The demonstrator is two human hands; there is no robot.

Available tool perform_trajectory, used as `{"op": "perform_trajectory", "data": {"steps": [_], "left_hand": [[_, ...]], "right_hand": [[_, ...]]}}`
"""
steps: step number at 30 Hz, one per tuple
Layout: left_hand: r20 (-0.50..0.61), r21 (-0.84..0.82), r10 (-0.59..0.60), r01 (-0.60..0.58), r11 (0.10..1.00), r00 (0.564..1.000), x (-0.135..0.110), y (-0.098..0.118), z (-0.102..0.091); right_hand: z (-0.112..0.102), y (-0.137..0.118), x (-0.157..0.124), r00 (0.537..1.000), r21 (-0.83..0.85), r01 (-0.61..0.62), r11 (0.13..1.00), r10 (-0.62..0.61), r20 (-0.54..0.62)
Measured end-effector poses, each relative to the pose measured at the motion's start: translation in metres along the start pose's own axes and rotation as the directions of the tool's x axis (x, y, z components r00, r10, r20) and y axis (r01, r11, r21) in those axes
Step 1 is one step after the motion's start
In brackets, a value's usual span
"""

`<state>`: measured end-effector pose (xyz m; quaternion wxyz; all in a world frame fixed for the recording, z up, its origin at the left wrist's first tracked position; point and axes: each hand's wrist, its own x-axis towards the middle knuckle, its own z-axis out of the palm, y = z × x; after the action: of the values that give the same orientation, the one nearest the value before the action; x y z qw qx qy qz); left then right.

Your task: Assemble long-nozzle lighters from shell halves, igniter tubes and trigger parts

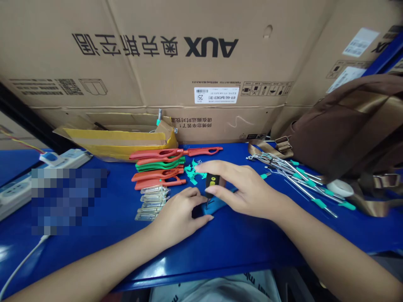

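My right hand grips a stubby screwdriver with a black and yellow handle, its shaft pointing down. The tip meets a light-blue plastic piece lying on the blue table. Thumb and fingers of my left hand close around the left end of that piece; part of it is hidden beneath my right hand. Just beyond sit small teal plastic parts in a loose pile. Beside my left hand are several clear plastic pieces, with red plastic handles and green handles above them.
Metal rods with teal ends lie at the right, near a brown bag. A yellow-edged box stands behind the handles. A power strip is at the left. Large cardboard boxes wall off the back.
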<state>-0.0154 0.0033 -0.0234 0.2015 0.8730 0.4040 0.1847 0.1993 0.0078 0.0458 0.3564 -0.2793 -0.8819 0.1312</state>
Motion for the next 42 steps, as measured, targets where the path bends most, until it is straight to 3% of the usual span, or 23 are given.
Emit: {"op": "perform_trajectory", "data": {"steps": [2, 4, 8, 11, 15, 18, 21, 23, 27, 29, 33, 35, 38, 40, 42], "left_hand": [[0.009, -0.002, -0.001, 0.001, 1.0, 1.0, 0.0, 0.001, -0.001], [0.007, 0.001, 0.0, 0.0, 1.0, 1.0, 0.001, 0.001, -0.001], [0.002, 0.017, 0.007, -0.007, 1.0, 1.0, 0.001, 0.002, -0.001], [-0.001, 0.011, 0.013, -0.013, 1.0, 1.0, 0.001, 0.001, 0.0], [0.014, 0.029, 0.021, -0.021, 0.999, 1.0, 0.0, 0.002, 0.001], [0.027, 0.046, 0.043, -0.044, 0.998, 0.999, 0.0, 0.004, 0.002], [0.011, 0.031, 0.045, -0.046, 0.998, 0.999, -0.001, 0.004, 0.004], [0.01, 0.021, 0.024, -0.025, 0.999, 1.0, -0.001, 0.004, 0.005], [0.022, 0.002, 0.043, -0.043, 0.999, 0.999, 0.0, 0.002, 0.005], [0.022, 0.013, 0.045, -0.046, 0.999, 0.999, 0.0, 0.001, 0.005], [0.037, 0.052, 0.015, -0.017, 0.998, 0.999, 0.0, 0.002, 0.005], [0.038, 0.054, 0.021, -0.023, 0.998, 0.999, 0.0, 0.003, 0.004], [0.034, 0.05, 0.029, -0.031, 0.998, 0.999, 0.0, 0.003, 0.003], [0.03, 0.052, 0.025, -0.027, 0.998, 0.999, 0.0, 0.003, 0.003], [0.027, 0.059, 0.018, -0.02, 0.998, 0.999, 0.0, 0.003, 0.004]], "right_hand": [[-0.004, -0.004, 0.0, 0.998, 0.083, -0.002, 0.997, -0.004, 0.07], [-0.004, -0.007, 0.0, 0.998, 0.135, 0.021, 0.991, -0.028, 0.053], [0.001, -0.01, 0.0, 0.998, -0.035, 0.007, 0.999, -0.009, -0.06], [-0.002, -0.014, -0.002, 0.999, -0.142, -0.029, 0.989, 0.033, 0.026], [-0.008, -0.015, -0.004, 0.991, -0.073, -0.011, 0.997, 0.021, 0.129], [-0.002, -0.012, -0.005, 0.998, -0.084, 0.029, 0.996, -0.023, 0.066], [0.005, -0.012, -0.004, 0.998, -0.216, 0.04, 0.976, -0.049, -0.034], [0.005, -0.014, -0.004, 0.998, -0.252, 0.046, 0.967, -0.053, -0.02], [-0.001, -0.016, -0.004, 0.996, -0.072, 0.047, 0.996, -0.041, 0.078], [-0.001, -0.012, -0.003, 0.999, -0.035, 0.036, 0.999, -0.036, 0.019], [0.003, -0.003, -0.003, 0.988, -0.141, 0.022, 0.99, -0.043, -0.148], [0.002, -0.002, -0.003, 0.994, -0.124, 0.036, 0.992, -0.049, -0.101], [-0.003, -0.004, -0.004, 1.0, 0.044, 0.024, 0.999, -0.024, 0.016], [-0.002, -0.005, -0.003, 0.999, 0.117, 0.036, 0.993, -0.037, 0.009], [0.003, -0.005, -0.002, 0.996, 0.082, 0.065, 0.995, -0.061, -0.06]]}}
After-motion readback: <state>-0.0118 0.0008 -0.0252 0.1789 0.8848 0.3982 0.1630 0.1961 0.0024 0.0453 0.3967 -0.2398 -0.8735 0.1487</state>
